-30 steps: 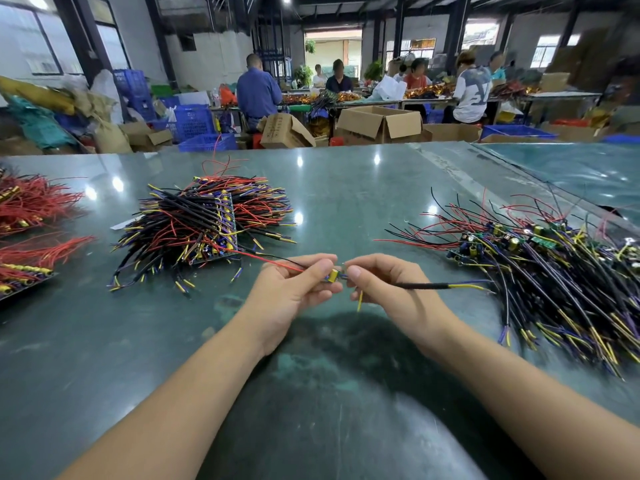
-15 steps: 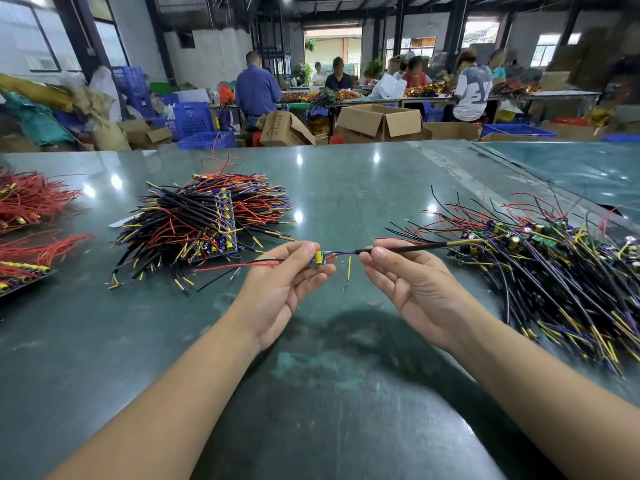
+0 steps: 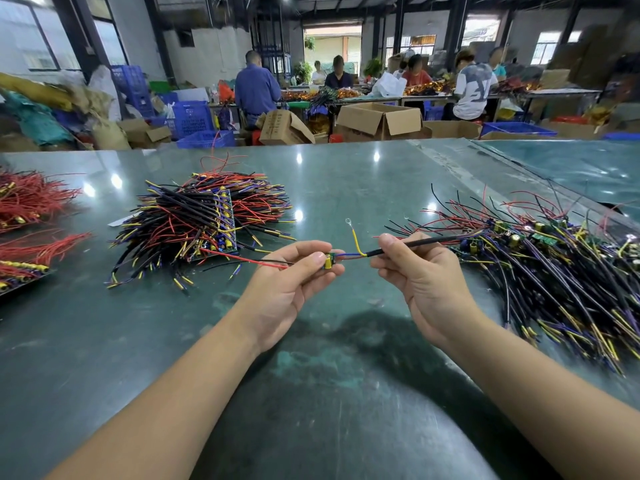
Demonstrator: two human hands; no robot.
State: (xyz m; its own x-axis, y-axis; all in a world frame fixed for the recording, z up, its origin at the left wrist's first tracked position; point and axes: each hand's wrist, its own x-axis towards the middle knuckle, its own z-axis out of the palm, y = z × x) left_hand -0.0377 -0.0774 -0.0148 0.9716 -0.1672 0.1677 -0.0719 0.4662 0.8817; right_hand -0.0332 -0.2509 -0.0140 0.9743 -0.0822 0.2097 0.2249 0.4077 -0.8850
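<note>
head: left hand [image 3: 287,285] pinches board [image 3: 328,260], right hand [image 3: 419,275] pinches black cable [image 3: 415,243]; yellow lead [image 3: 356,239] now flipped up.

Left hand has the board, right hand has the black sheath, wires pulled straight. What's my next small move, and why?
Probably carry it left and lay it on the aligned pile. The left hand pinches the board, the right hand grips the black sheath, and the wires between run straight, so it looks finished; the tangled pile on the right seems unsorted stock.
</note>
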